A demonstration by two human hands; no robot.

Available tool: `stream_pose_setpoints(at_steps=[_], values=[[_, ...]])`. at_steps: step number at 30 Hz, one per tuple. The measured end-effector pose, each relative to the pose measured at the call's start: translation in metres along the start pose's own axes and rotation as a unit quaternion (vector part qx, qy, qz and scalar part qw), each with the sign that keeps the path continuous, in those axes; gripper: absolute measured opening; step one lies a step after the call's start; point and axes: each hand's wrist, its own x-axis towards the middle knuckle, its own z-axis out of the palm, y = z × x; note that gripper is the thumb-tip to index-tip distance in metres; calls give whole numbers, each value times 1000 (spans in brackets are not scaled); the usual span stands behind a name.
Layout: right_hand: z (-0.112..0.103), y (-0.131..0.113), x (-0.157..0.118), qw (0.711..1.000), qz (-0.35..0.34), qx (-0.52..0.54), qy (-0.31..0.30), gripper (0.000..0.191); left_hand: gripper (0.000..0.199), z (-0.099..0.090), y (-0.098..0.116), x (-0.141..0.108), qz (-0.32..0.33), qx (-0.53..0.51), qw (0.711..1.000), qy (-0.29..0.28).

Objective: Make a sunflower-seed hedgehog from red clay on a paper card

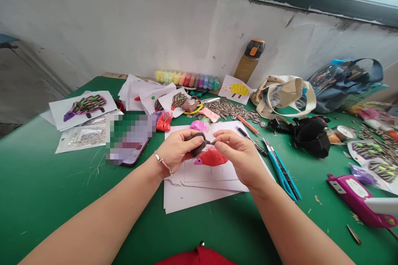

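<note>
My left hand [179, 149], with a silver bracelet at the wrist, is closed round the dark handles of a small pair of scissors [199, 143]. The fingers of my right hand [238, 153] are pinched together near the scissors' tip; what lies between them is too small to make out. Both hands are above white paper sheets [202, 198]. On the top sheet is a red hedgehog shape [213, 157] with a purple face and thin drawn legs. A bright pink clay packet [200, 126] lies just behind the scissors.
Sunflower seeds [228, 109] are heaped behind the paper. Blue scissors [280, 174] and pens lie to its right, a phone [137, 145] to its left. Clay packs [186, 79], a bottle [249, 60] and bags [286, 95] stand at the back. A purple glue gun [357, 198] is at right.
</note>
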Motion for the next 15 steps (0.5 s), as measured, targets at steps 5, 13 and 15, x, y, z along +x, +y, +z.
stream_pose_setpoints(at_steps=[5, 13, 15], values=[[-2, 3, 1, 999, 22, 41, 11, 10, 36, -1, 1, -1, 2, 4, 1000, -5], [-3, 2, 1, 1000, 17, 10, 10, 12, 38, -1, 1, -1, -7, 6, 1000, -12], [-4, 3, 2, 1000, 3, -16, -1, 11, 36, -2, -1, -1, -6, 6, 1000, -25]])
